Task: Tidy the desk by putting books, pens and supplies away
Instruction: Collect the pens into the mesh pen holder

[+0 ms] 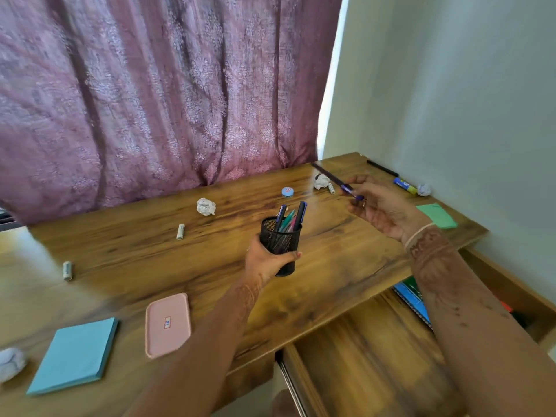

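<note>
I see the left hand (267, 261) curled round a cylindrical black wire-mesh pen cup (281, 243) over the wood-grain desk (144, 251). The right hand (383, 207) pinches a slim purple pen (346, 186)

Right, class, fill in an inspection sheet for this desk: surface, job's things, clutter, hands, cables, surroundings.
Surface: brown wooden desk, open wooden drawer below it.
Job's things: black mesh pen holder with pens; purple pen; square blue notepad; pink rounded case; green notepad; blue-yellow glue stick.
Clutter: crumpled white paper balls; small white cylinders.
Hands: left hand grips holder; right hand pinches purple pen.
Cables: nothing seen.
Surroundings: purple patterned curtain, pale wall.
</note>
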### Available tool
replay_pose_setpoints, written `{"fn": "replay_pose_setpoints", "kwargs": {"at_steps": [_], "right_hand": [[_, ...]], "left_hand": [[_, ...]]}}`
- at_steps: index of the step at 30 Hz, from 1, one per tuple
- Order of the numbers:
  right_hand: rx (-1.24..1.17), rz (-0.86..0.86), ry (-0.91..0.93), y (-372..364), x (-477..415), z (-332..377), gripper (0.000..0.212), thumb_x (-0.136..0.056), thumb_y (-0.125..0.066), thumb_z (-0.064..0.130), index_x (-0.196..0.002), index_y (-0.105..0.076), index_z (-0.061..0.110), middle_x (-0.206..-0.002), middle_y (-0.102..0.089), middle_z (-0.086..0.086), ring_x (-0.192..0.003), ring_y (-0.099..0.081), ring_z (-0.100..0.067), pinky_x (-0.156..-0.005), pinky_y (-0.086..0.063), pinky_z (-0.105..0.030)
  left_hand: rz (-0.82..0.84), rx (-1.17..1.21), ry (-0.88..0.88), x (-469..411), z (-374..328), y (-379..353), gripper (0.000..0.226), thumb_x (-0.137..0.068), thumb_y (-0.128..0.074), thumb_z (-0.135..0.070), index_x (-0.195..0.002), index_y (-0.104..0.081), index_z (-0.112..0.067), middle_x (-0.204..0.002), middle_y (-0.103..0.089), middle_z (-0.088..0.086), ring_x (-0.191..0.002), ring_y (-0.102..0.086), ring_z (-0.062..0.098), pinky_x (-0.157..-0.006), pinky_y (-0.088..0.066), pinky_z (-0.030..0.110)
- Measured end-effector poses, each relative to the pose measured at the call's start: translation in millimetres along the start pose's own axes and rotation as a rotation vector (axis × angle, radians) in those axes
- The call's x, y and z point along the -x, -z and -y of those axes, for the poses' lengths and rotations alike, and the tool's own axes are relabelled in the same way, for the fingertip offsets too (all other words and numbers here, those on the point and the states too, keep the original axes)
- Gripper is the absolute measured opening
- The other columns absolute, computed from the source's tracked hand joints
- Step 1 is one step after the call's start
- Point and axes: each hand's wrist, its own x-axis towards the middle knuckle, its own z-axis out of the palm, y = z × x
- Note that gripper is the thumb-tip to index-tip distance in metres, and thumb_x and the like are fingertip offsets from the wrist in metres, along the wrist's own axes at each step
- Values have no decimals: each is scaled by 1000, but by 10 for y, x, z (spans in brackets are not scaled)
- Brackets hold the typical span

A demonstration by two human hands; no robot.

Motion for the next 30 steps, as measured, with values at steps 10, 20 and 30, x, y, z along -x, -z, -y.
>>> {"fn": "replay_pose_setpoints", "kwargs": {"at_steps": [10,20,30], "right_hand": [[559,251,-91,-939,146,-236,28,-93,-44,11,-100,-68,0,-70,-60,-11,-50,-50,-15,-45,-41,-20],[742,454,6,-1617,381,-521,14,-91,-64,18,-93,-68,5,-65,-65,-8,-45,-49,-11,-43,-38,-19],[560,334,126,-1456,1230,-666,6,-88,-68,13,-92,-68,9,-60,-64,-1,-38,-48,-6,-37,-35,-16]], "left_hand": [[-162,-75,-10,478,116,565,97,-46,-96,-28,-127,-45,-16,-123,-58,-1,-114,-56,18,-100,-49,41],[-269,-79,-6,1154,246,986,94,-42,-94,-36,-120,-45,-23,-120,-60,-5,-114,-57,15,-101,-48,40],[-357,12,0,2124,374,810,79,-53,-94,-23,-115,-43,-25,-116,-57,-7,-111,-55,13,-100,-47,35]]}}
